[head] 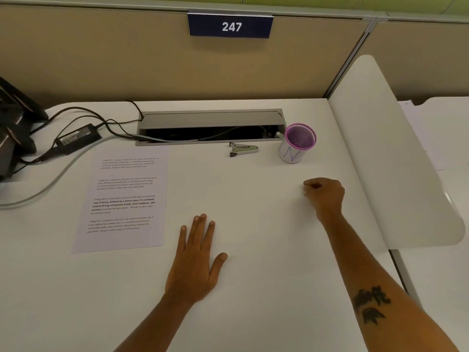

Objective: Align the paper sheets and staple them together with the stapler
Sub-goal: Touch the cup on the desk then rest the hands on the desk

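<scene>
Printed paper sheets (121, 199) lie flat on the white desk (253, 288) at the left, looking like one stack. A small silver stapler (243, 149) lies on its side near the back, just in front of the cable tray. My left hand (196, 260) rests flat on the desk, palm down, fingers straight, a little right of the sheets. My right hand (326, 196) sits on the desk at the right with its fingers curled into a loose fist and nothing visible in it.
An open cable tray (210, 128) runs along the back. A purple mesh pen cup (297, 143) stands right of the stapler. A power adapter (77, 138) with cables and black gear (15, 128) occupy the back left. A white divider panel (385, 153) borders the right.
</scene>
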Motion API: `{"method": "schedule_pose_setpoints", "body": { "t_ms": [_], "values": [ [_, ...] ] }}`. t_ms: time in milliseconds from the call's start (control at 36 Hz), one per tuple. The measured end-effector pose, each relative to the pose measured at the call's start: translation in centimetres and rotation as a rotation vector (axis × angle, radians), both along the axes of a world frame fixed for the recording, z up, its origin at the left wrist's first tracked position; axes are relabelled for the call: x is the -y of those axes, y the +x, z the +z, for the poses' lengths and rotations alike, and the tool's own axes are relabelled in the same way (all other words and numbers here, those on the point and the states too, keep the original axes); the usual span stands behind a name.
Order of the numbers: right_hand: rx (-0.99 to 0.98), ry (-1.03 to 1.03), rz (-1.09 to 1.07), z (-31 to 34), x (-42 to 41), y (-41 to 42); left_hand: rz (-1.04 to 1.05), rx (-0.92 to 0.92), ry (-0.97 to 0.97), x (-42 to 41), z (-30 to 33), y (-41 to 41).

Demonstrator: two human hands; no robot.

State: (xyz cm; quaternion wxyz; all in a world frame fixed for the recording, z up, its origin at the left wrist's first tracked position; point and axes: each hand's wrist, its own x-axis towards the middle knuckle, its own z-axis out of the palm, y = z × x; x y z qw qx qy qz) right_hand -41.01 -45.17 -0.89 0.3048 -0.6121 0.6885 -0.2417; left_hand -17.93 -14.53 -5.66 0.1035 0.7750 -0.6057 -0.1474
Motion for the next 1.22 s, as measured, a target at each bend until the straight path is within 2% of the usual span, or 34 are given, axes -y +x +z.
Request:
{"method": "schedule_pose_setpoints", "body": {
  "t_ms": [83,167,250,389,444,528,722,861,1028,1222],
  "values": [
    [0.520,0.320,-0.271,0.4,1.2,-1.1,0.000,-0.004,-0.006,0.0,0.0,0.0],
    [0.864,0.551,-0.377,1.5,1.9,-2.1,0.001,-0.007,-0.010,-0.1,0.0,0.0],
    [1.043,0.627,-0.406,2.1,3.1,-3.4,0.004,-0.015,-0.014,-0.1,0.0,-0.1],
    [1.191,0.574,-0.317,7.1,3.8,-2.9,0.006,-0.008,-0.010,0.0,0.0,-0.1],
    [1.118,0.523,-0.226,9.8,4.3,-1.2,0.005,-0.014,-0.018,0.0,0.0,-0.1],
    [0.906,0.442,-0.103,11.9,6.2,1.8,0.005,-0.010,-0.017,0.0,-0.1,-0.1],
    [0.178,0.014,0.109,11.2,9.3,5.2,0.005,0.005,-0.007,0.0,-0.2,-0.1],
    [-0.154,-0.091,0.293,10.7,10.4,6.1,0.002,0.005,-0.003,0.0,-0.1,0.0],
    [-0.297,-0.249,0.340,10.3,11.3,6.1,0.003,-0.002,-0.010,0.0,-0.2,0.0],
    [-0.260,-0.249,0.352,10.5,11.2,6.0,0.000,0.006,-0.009,0.1,-0.2,0.0]
  ]
}}
